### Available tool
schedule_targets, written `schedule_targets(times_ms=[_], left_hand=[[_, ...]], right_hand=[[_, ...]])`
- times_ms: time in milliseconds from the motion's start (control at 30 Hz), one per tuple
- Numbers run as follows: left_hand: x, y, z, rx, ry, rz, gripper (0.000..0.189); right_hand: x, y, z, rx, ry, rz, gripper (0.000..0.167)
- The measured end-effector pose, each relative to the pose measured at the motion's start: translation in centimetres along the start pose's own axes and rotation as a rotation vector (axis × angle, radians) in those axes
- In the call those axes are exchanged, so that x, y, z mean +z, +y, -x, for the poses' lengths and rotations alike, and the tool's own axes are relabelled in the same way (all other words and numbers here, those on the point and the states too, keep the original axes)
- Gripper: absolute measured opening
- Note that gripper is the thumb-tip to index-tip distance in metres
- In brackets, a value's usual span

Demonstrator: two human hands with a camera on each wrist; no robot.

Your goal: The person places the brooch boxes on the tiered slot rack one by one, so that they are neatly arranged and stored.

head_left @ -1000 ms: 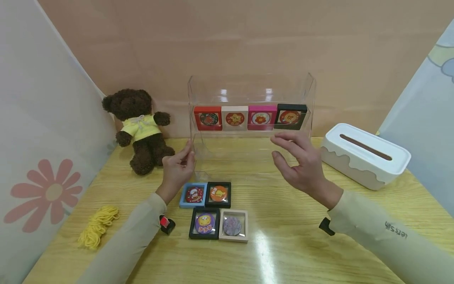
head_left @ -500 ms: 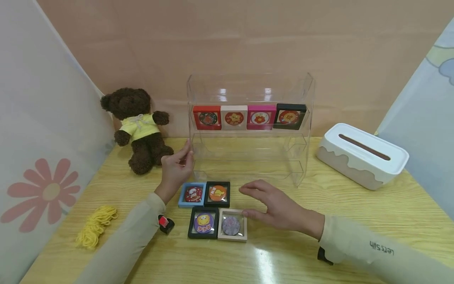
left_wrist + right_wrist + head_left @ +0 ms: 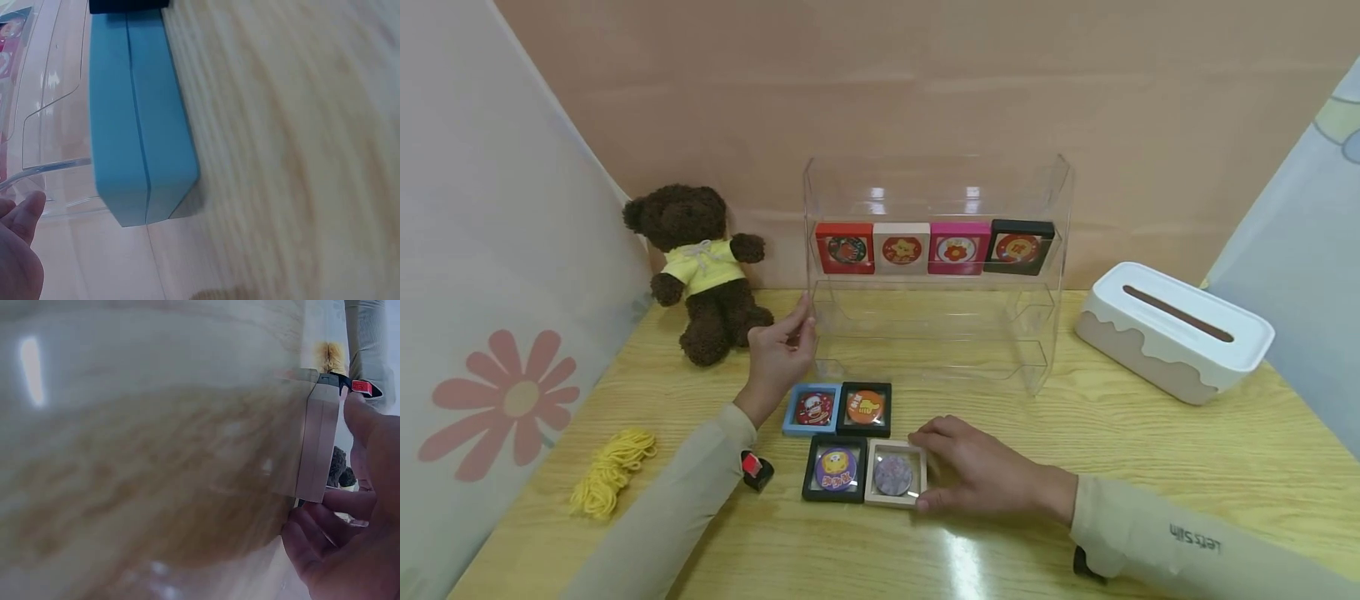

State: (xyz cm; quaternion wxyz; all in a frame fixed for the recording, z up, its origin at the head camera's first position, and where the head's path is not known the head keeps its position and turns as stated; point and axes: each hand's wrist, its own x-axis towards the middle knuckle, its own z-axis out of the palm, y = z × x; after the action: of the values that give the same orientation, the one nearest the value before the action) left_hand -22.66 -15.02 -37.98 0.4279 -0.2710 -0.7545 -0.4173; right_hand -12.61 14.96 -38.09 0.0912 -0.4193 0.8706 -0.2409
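My left hand (image 3: 778, 350) pinches the left side edge of a clear tiered display stand (image 3: 1037, 367). On the table before the stand lie a light blue display frame (image 3: 790, 422), a black frame with an orange badge (image 3: 865, 408), a black frame with a purple badge (image 3: 837, 471) and a beige display frame (image 3: 895, 477) with a greyish-purple disc. My right hand (image 3: 981, 471) spans the beige frame's right side, thumb at the near corner and fingers at the far one. In the right wrist view, the beige frame (image 3: 317, 440) sits between thumb and fingers.
One stand tier holds a red frame (image 3: 845, 248), a pale frame (image 3: 901, 248), a pink frame (image 3: 958, 247) and a black frame (image 3: 1018, 247). A brown teddy bear (image 3: 703, 271) sits left, yellow yarn (image 3: 613, 472) nearer. A white tissue box (image 3: 1176, 329) stands right.
My right hand has come down from in front of the stand, toward me and leftward, to the beige frame's right side. The left hand stays at the stand's edge.
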Motion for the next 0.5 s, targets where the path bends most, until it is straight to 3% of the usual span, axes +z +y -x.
schedule_targets(times_ms=[233,500], left_hand=[[-0.07,0.07,0.04,-0.005,0.002,0.003,0.035],[0.03,0.05,-0.02,0.006,0.013,0.000,0.037]], right_hand=[[0.31,0.22,-0.17,0.020,0.026,0.016,0.078],[0.22,0.60,0.02,0.037,0.057,-0.056,0.074]])
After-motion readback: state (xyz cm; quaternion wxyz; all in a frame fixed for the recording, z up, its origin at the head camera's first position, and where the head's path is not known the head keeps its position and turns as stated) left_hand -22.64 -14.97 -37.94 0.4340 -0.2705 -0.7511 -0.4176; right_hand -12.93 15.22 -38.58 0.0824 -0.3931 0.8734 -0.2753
